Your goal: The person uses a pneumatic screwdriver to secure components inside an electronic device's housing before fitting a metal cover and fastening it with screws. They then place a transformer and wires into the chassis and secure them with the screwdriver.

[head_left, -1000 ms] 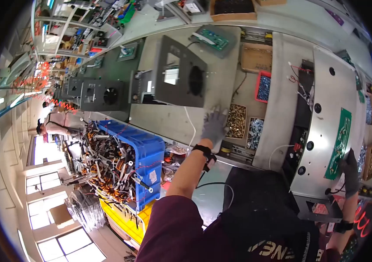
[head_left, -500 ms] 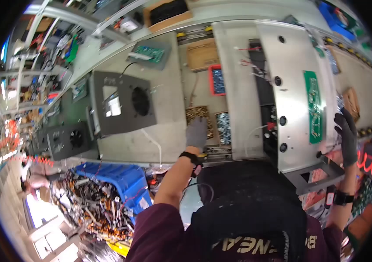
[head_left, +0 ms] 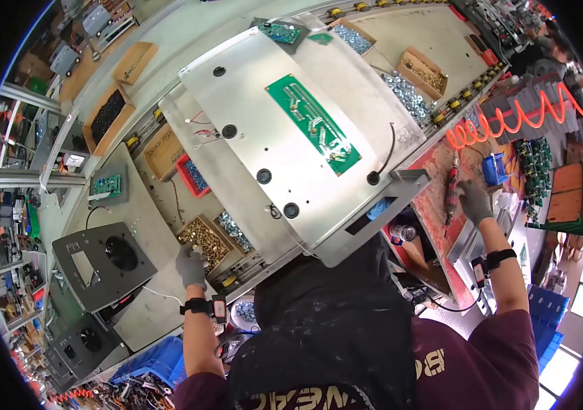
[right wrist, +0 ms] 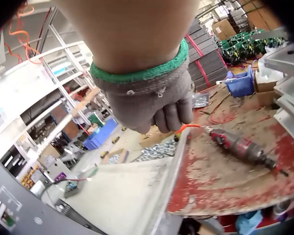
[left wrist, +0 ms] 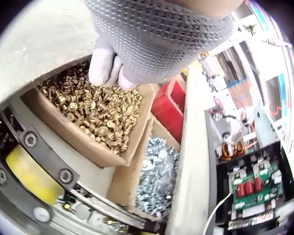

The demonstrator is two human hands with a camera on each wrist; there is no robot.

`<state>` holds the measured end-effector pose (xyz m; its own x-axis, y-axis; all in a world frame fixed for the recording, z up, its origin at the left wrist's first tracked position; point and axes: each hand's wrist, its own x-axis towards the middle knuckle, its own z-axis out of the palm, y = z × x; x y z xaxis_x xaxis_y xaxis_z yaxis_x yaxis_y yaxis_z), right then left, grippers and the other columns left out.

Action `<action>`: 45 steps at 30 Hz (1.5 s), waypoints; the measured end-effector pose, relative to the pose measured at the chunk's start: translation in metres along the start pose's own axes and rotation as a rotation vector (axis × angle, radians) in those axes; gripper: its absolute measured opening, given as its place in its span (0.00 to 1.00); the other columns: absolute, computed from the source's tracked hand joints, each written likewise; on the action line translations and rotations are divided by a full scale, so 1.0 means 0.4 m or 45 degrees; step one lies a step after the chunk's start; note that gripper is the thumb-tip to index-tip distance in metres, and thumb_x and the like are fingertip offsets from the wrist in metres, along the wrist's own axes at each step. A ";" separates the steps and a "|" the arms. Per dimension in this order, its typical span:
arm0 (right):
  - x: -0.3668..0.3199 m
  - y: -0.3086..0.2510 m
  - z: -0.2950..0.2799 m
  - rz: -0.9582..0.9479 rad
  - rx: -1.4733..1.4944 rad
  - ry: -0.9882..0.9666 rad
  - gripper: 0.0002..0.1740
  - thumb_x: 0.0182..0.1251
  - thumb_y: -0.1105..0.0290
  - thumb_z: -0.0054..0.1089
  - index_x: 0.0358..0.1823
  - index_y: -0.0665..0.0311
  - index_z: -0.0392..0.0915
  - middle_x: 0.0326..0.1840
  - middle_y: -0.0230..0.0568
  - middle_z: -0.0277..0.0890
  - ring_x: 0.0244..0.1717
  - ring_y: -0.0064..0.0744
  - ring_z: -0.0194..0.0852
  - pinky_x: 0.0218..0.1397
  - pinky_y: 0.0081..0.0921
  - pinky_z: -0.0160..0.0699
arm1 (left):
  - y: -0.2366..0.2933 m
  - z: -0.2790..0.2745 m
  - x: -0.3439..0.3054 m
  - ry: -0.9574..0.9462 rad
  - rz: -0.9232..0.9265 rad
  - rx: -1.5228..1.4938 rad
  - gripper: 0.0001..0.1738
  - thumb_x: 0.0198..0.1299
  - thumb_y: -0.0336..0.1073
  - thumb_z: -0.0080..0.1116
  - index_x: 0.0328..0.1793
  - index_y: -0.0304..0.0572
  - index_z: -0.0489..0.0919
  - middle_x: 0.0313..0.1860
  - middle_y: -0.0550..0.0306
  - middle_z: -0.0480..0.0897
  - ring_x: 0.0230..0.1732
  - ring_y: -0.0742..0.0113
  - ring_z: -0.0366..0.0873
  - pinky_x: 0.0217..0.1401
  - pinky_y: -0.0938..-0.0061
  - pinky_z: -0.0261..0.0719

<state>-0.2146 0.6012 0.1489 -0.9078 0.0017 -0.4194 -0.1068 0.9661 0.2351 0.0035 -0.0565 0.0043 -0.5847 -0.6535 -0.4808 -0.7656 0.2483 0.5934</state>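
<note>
My gloved left hand is at the cardboard box of brass screws, its fingers lowered to them. In the left wrist view the fingertips rest at the edge of the brass screws; the thumb's grip is hidden. My gloved right hand hovers beside an air screwdriver lying on a worn red board. The right wrist view shows its fingers loosely bent, apart from the screwdriver body, with the orange hose running close by the fingertips.
A large metal panel with a green circuit board spans the bench between my hands. Silver screws and a red bin adjoin the brass ones. A dark fan housing stands at left; a coiled orange hose hangs at right.
The left hand has gone from the bench beside the brass screws to over them. The right hand has left the panel's edge for the screwdriver on the red board. The head view has turned right.
</note>
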 end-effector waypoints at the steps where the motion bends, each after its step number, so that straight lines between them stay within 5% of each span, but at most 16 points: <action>1: 0.016 0.030 0.043 -0.008 0.012 0.007 0.19 0.61 0.69 0.52 0.55 0.56 0.74 0.57 0.43 0.73 0.55 0.43 0.74 0.56 0.33 0.71 | -0.019 -0.004 -0.004 -0.077 -0.069 -0.522 0.16 0.60 0.29 0.53 0.55 0.39 0.74 0.34 0.58 0.78 0.32 0.69 0.77 0.30 0.75 0.75; 2: 0.047 0.063 0.106 -0.218 -0.235 0.014 0.19 0.61 0.69 0.51 0.55 0.55 0.74 0.62 0.41 0.69 0.61 0.42 0.67 0.62 0.37 0.65 | -0.039 -0.006 -0.012 -0.154 -0.136 -1.045 0.15 0.61 0.29 0.53 0.54 0.34 0.73 0.33 0.60 0.77 0.31 0.73 0.75 0.28 0.79 0.73; 4: 0.078 0.099 0.180 -0.443 -0.462 0.020 0.19 0.62 0.68 0.51 0.55 0.53 0.74 0.66 0.39 0.65 0.66 0.41 0.61 0.67 0.40 0.59 | -0.017 -0.013 -0.071 -0.240 -0.005 -1.244 0.12 0.64 0.33 0.52 0.50 0.34 0.73 0.34 0.58 0.78 0.31 0.70 0.76 0.30 0.79 0.75; 6: 0.103 0.114 0.231 -0.808 -0.769 0.261 0.17 0.63 0.66 0.49 0.53 0.52 0.75 0.63 0.35 0.66 0.69 0.44 0.55 0.70 0.52 0.49 | 0.025 -0.021 -0.137 -0.242 -0.227 -1.837 0.09 0.66 0.35 0.51 0.46 0.38 0.74 0.35 0.56 0.79 0.34 0.68 0.77 0.32 0.78 0.77; 10: 0.137 0.114 0.231 -1.035 -0.880 0.357 0.14 0.62 0.64 0.49 0.48 0.49 0.77 0.61 0.34 0.67 0.69 0.44 0.54 0.70 0.59 0.46 | 0.077 -0.005 -0.253 -0.401 -0.128 -2.067 0.09 0.66 0.37 0.50 0.44 0.39 0.75 0.39 0.54 0.78 0.37 0.65 0.76 0.34 0.75 0.78; 12: 0.166 0.127 0.231 -1.171 -0.895 0.132 0.11 0.61 0.63 0.50 0.43 0.46 0.79 0.59 0.35 0.68 0.68 0.44 0.56 0.71 0.61 0.42 | 0.107 0.014 -0.300 -0.349 -0.142 -2.073 0.11 0.64 0.39 0.52 0.45 0.39 0.75 0.39 0.54 0.76 0.36 0.66 0.73 0.35 0.77 0.74; 14: 0.167 0.104 0.151 -1.382 -0.879 0.369 0.09 0.59 0.62 0.52 0.39 0.44 0.80 0.50 0.35 0.74 0.60 0.42 0.66 0.72 0.60 0.40 | 0.148 0.040 -0.345 -0.281 -0.117 -1.971 0.11 0.64 0.40 0.53 0.45 0.41 0.75 0.37 0.56 0.75 0.34 0.66 0.72 0.35 0.77 0.73; 16: 0.157 0.051 0.071 -1.131 -0.733 -0.207 0.07 0.57 0.61 0.55 0.37 0.44 0.79 0.40 0.35 0.78 0.51 0.40 0.74 0.73 0.58 0.39 | 0.224 0.058 -0.399 -0.438 -0.103 -2.021 0.11 0.64 0.40 0.52 0.44 0.43 0.75 0.35 0.59 0.74 0.32 0.69 0.70 0.34 0.77 0.72; 17: 0.144 0.046 0.056 -1.219 -0.622 0.034 0.08 0.55 0.60 0.58 0.37 0.47 0.78 0.33 0.34 0.78 0.44 0.37 0.76 0.67 0.51 0.53 | 0.258 0.071 -0.425 -0.478 -0.072 -1.963 0.11 0.64 0.41 0.52 0.45 0.43 0.75 0.35 0.59 0.74 0.32 0.70 0.70 0.33 0.78 0.71; 20: 0.076 -0.057 0.003 -1.154 -0.462 0.129 0.11 0.55 0.60 0.59 0.40 0.51 0.77 0.33 0.35 0.77 0.43 0.38 0.75 0.55 0.44 0.63 | 0.348 0.105 -0.490 -0.539 0.032 -1.687 0.12 0.65 0.41 0.53 0.47 0.41 0.74 0.35 0.60 0.74 0.32 0.74 0.69 0.31 0.79 0.69; 21: 0.027 -0.099 -0.059 -1.278 -0.446 0.174 0.16 0.52 0.60 0.61 0.43 0.54 0.74 0.33 0.36 0.75 0.40 0.38 0.74 0.47 0.39 0.63 | 0.374 0.115 -0.508 -0.566 0.060 -1.690 0.13 0.65 0.40 0.53 0.48 0.40 0.73 0.35 0.60 0.74 0.31 0.74 0.69 0.31 0.79 0.68; 25: -0.158 -0.254 -0.224 -1.499 -0.071 0.370 0.26 0.45 0.62 0.65 0.49 0.58 0.72 0.28 0.39 0.71 0.35 0.40 0.73 0.42 0.37 0.65 | 0.470 0.112 -0.558 -0.638 0.015 -1.572 0.14 0.65 0.39 0.55 0.51 0.39 0.72 0.36 0.58 0.76 0.29 0.74 0.69 0.29 0.81 0.68; 28: -0.269 -0.361 -0.296 -1.519 0.298 0.212 0.32 0.48 0.60 0.68 0.56 0.58 0.68 0.34 0.43 0.75 0.35 0.44 0.76 0.39 0.37 0.71 | 0.493 0.098 -0.578 -0.672 -0.026 -1.561 0.15 0.64 0.41 0.55 0.51 0.39 0.72 0.34 0.58 0.76 0.26 0.74 0.69 0.25 0.83 0.67; 30: -0.312 -0.414 -0.313 -1.429 0.798 -0.133 0.38 0.51 0.56 0.68 0.62 0.62 0.64 0.33 0.50 0.77 0.32 0.51 0.77 0.34 0.40 0.74 | 0.475 0.093 -0.575 -0.713 -0.019 -1.593 0.16 0.64 0.43 0.56 0.50 0.39 0.73 0.33 0.57 0.76 0.25 0.74 0.69 0.24 0.85 0.66; 32: -0.326 -0.447 -0.293 -1.386 0.794 -0.151 0.39 0.53 0.53 0.67 0.61 0.67 0.63 0.30 0.54 0.77 0.31 0.54 0.78 0.33 0.42 0.74 | 0.446 0.091 -0.561 -0.913 0.109 -1.683 0.19 0.62 0.47 0.58 0.48 0.40 0.73 0.31 0.57 0.75 0.23 0.74 0.67 0.22 0.84 0.64; 45: -0.391 -0.538 -0.273 -1.150 0.900 -0.375 0.40 0.54 0.51 0.66 0.62 0.69 0.63 0.27 0.56 0.77 0.31 0.56 0.78 0.34 0.42 0.74 | 0.425 0.056 -0.525 -0.986 0.115 -1.597 0.21 0.63 0.52 0.55 0.45 0.41 0.72 0.26 0.60 0.72 0.21 0.77 0.62 0.22 0.85 0.59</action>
<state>-0.0938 0.3647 0.2596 -0.4804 -0.7844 -0.3923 -0.3295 0.5759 -0.7482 -0.0099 0.1391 0.1917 -0.9200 -0.0335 -0.3906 -0.2282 -0.7644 0.6030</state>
